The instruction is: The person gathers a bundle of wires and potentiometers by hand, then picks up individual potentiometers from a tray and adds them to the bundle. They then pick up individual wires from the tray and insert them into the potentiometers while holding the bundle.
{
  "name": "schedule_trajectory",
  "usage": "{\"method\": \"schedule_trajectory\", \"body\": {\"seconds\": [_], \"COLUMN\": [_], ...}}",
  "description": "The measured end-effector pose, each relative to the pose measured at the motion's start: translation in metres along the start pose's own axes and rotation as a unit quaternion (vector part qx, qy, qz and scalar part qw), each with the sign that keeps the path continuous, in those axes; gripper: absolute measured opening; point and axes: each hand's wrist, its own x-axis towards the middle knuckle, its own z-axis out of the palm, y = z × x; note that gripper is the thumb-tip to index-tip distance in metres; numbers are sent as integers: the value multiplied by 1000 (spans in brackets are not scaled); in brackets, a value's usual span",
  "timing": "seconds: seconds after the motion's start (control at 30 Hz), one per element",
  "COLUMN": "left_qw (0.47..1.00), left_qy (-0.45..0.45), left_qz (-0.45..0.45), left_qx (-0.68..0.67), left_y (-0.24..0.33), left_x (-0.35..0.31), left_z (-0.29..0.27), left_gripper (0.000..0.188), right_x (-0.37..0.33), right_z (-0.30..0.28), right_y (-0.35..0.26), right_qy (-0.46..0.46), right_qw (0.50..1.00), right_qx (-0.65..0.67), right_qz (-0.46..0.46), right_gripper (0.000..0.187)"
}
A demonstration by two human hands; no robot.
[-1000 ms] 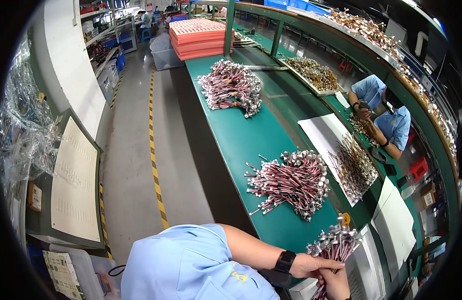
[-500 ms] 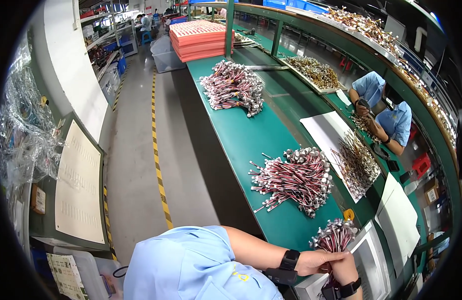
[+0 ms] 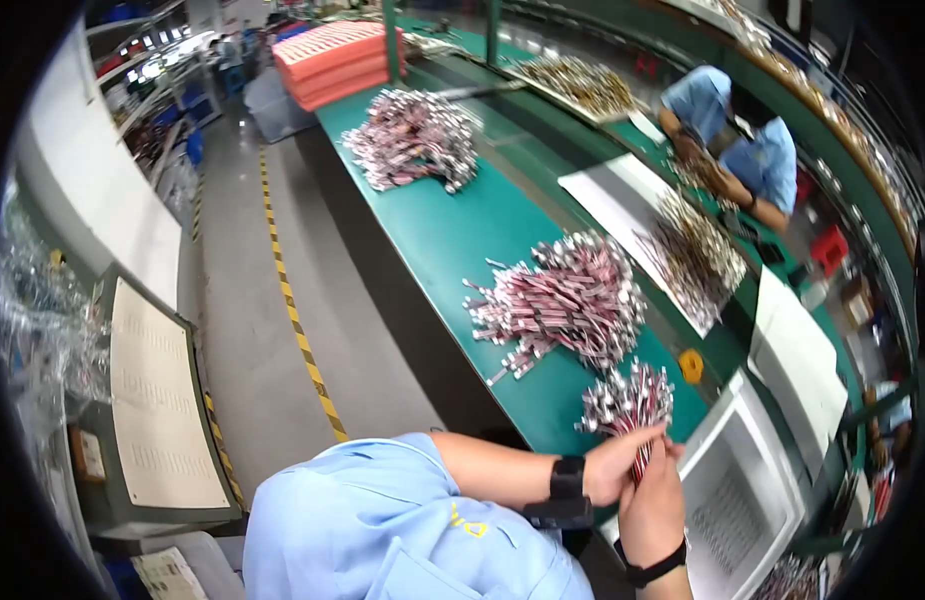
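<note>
Clasping wire bundle (image 3: 641, 462) between left grip (image 3: 609, 467), right grip (image 3: 654, 508); silvery ends (image 3: 627, 398) beyond.

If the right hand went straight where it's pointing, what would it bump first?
Probably the left hand, just ahead of the right hand, with the silvery top of the wire bundle beyond. Depth is hard to judge here.

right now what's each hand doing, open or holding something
Left hand: closed, holding the wire bundle.
Right hand: closed, holding the same bundle, against the left.
</note>
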Motion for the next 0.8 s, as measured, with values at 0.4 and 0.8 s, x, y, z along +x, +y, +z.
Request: {"method": "schedule_trajectory", "body": {"seconds": [0.4, 0.8], "left_qw": [958, 978], "left_qy": [-40, -134], "left_qz": [73, -93], "left_qx": [275, 128], "left_y": [25, 46], "left_x": [-10, -9], "left_z": [-5, -57], "left_gripper": [26, 21], "right_x": [-35, -52], "right_z": [72, 87], "right_y": [-10, -9], "right_qy": [165, 129], "right_qw": [971, 983], "right_qx": [163, 131], "right_qz": [60, -17], "right_gripper": [75, 69]}}
